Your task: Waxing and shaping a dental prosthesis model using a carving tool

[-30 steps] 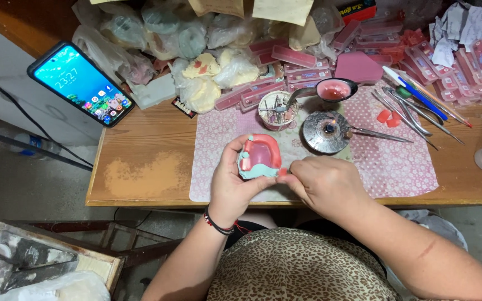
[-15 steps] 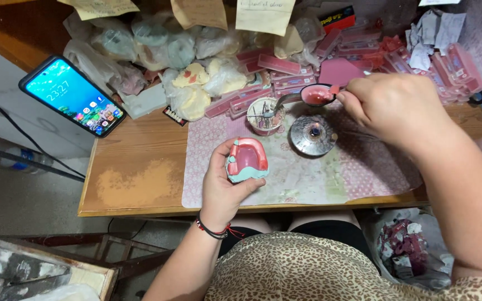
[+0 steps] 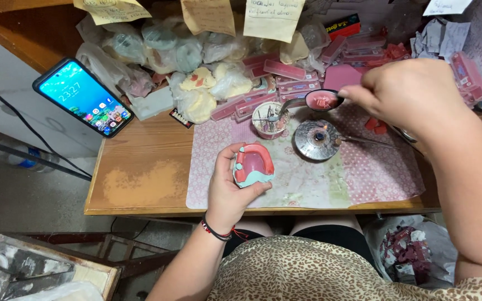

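Bench (image 3: 140, 178): a wooden top, worn pale in a patch to the left of the left hand; it carries everything below and reaches out under both hands.
Mat (image 3: 319, 184): a pink patterned sheet on the bench, right under the left hand and spreading toward the right hand.
Heap of bags (image 3: 179, 61): clear bags with pale casts inside, piled at the back of the bench, well beyond the left hand.
Phone (image 3: 83, 97): lit screen, propped at a slant, far out to the left of the left hand.
Right hand (image 3: 408, 92): raised over the far right part of the mat, its grip closed on the handle of a spoon; the fingers hide most of that handle.
Left hand (image 3: 230, 187): at the near edge of the mat, its grip closed around a dental model, thumb on one side and fingers on the other.
Dental model (image 3: 252, 166): pink arch on a teal base, sitting in the left hand's grip with the arch facing up.
Burner (image 3: 316, 139): a round metal dish on the mat, between the two hands, just below the spoon's bowl.
Cup (image 3: 270, 118): a small round pot holding thin tools, beyond the left hand and just left of the burner.
Spoon (image 3: 322, 100): its bowl holds pink wax and sticks out left of the right hand's grip, above the burner.
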